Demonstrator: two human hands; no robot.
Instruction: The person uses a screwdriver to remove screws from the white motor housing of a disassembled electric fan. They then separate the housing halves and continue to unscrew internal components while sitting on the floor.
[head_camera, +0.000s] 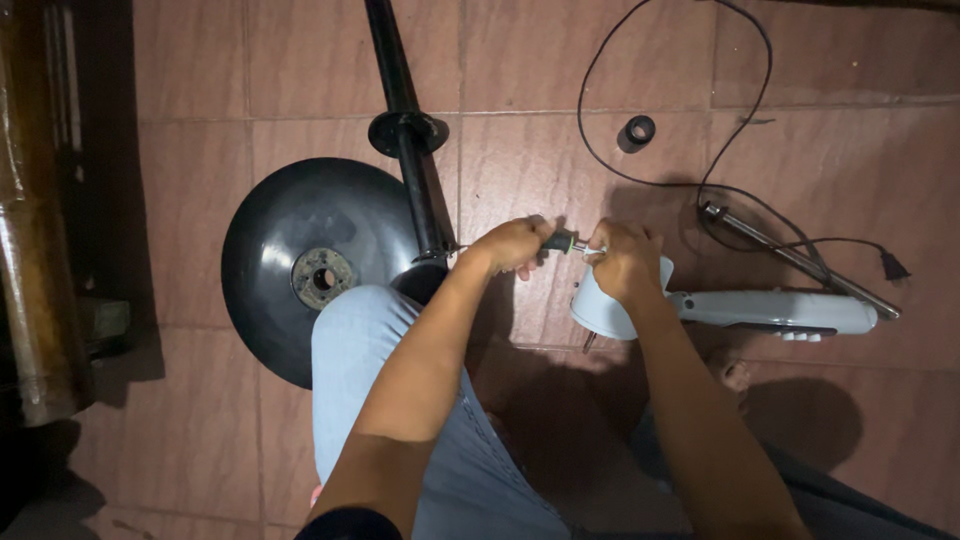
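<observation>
My left hand (513, 245) grips the black and green handle of a screwdriver (560, 242), whose shaft points right. My right hand (624, 262) rests on top of a pale grey fan housing (600, 310) and pinches the screwdriver shaft near its tip. The housing continues right into a long pale grey neck piece (770, 311) lying on the floor. Where the tip meets the housing is hidden by my fingers.
A round black fan base (300, 250) lies on the reddish floor tiles, with a black pole (405, 130) across it. A metal rod (790, 255), a black power cord with plug (890, 266) and a small black ring (637, 130) lie farther back. Dark furniture (40, 220) stands at the left.
</observation>
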